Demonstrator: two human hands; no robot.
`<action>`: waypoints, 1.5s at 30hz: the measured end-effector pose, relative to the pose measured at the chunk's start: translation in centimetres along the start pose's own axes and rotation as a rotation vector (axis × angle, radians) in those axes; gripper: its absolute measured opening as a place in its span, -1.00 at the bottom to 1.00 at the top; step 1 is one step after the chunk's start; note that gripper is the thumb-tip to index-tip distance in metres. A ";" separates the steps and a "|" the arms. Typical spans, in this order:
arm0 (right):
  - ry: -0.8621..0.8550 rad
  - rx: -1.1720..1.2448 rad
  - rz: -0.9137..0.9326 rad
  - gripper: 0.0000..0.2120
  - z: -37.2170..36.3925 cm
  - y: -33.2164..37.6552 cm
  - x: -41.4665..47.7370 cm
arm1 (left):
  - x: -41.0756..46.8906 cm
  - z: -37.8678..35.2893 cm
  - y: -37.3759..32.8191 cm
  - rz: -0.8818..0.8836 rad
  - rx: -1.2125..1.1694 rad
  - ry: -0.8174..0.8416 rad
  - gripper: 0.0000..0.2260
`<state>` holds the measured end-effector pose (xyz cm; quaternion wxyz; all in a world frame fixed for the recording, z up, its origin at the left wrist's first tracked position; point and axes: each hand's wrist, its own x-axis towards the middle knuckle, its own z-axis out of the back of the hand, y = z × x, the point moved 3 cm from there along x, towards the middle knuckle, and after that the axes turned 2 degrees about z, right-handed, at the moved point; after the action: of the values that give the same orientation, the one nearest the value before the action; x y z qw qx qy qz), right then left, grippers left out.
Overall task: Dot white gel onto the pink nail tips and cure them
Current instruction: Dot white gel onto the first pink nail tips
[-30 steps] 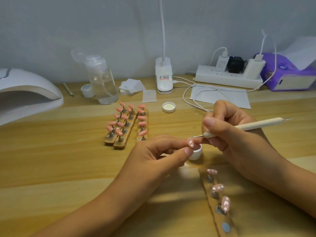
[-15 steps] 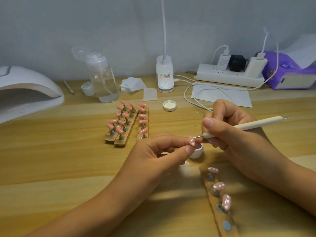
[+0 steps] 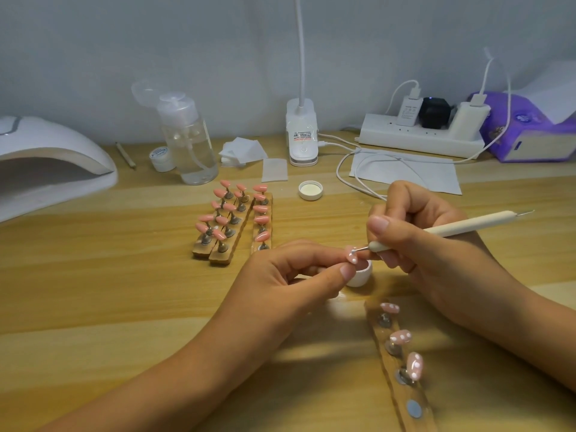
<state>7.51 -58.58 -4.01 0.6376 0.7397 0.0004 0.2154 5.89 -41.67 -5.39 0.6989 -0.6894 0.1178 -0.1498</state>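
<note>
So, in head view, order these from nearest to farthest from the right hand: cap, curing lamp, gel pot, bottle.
1. Gel pot, just left of the right hand.
2. Cap, behind, centre.
3. Bottle, back left.
4. Curing lamp, far left.

Gel pot (image 3: pixel 363 275) half hidden behind left hand (image 3: pixel 280 275) fingertips; wooden strip (image 3: pixel 404 393) below right hand (image 3: pixel 436 254) runs off bottom edge.

- At frame centre, the right hand (image 3: pixel 430 244) lowers the dotting tool (image 3: pixel 467 224) slightly, and its ball tip now meets the pink nail tip (image 3: pixel 352 256).
- The left hand (image 3: pixel 290 275) edges that nail tip a touch rightward.
- The whole scene sits marginally higher.
</note>
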 end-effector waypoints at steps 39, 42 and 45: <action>-0.200 -0.394 0.085 -0.77 1.6 -0.1 0.7 | 0.2 0.1 0.1 -0.012 -0.101 -0.008 -0.90; -0.129 -0.522 0.147 -0.72 1.0 -0.3 0.3 | 0.3 0.1 0.1 -0.015 -0.116 -0.011 -0.90; -0.064 -0.637 0.208 -0.74 0.6 -0.5 0.2 | 0.3 0.1 0.0 -0.018 -0.120 -0.009 -0.90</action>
<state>7.98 -58.99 -4.44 0.8110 0.5056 -0.1626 0.2453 6.16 -41.69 -5.41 0.6556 -0.7316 0.1173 -0.1455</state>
